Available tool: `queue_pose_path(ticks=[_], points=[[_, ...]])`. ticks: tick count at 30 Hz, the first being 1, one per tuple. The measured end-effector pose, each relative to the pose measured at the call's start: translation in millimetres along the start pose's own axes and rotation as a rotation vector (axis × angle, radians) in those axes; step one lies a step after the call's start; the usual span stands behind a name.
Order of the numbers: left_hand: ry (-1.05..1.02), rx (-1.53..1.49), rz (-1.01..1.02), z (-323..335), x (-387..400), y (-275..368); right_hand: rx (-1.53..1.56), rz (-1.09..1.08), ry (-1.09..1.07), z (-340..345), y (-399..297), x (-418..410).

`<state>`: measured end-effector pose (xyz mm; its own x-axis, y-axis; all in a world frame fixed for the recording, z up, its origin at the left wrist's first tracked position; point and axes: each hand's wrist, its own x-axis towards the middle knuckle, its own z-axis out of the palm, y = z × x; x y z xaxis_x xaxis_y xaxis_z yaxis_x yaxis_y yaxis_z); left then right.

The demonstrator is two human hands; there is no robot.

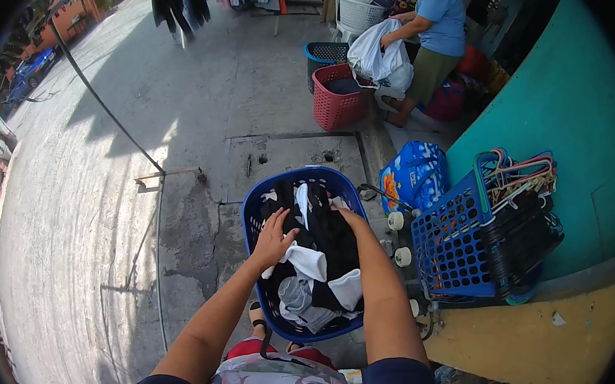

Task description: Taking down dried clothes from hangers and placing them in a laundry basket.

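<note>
Before me a blue plastic laundry basket (251, 209) holds a heap of black clothes (332, 227), white socks (306, 259) and a balled grey garment (298, 301). My left hand (273, 238), fingers apart, lies on the left side of the heap beside a white sock. Toward the far right side of the basket, my right hand (345, 215) reaches into the black cloth. Its fingers are mostly hidden there, so a grip cannot be made out.
A blue basket with hangers (452, 232) and a blue printed bag (419, 174) stand at right by a teal wall (554, 131). Ahead, a person (437, 28) holds a white bag (380, 55) over a red basket (337, 104). A metal pole (107, 103) rises at left.
</note>
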<state>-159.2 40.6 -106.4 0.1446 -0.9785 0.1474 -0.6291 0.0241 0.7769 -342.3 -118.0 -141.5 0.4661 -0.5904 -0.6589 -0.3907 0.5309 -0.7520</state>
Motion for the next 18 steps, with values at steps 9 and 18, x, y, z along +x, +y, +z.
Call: queue_pose_path(ticks=[9,18], points=[[0.230,-0.055,-0.074,-68.2,-39.8,14.9,-0.302,-0.654,0.418,-27.3,-14.0,-136.1],[0.209,-0.378,-0.325,-118.8,-84.4,-24.0,0.072,-0.194,0.859,-28.4,142.8,-261.1]])
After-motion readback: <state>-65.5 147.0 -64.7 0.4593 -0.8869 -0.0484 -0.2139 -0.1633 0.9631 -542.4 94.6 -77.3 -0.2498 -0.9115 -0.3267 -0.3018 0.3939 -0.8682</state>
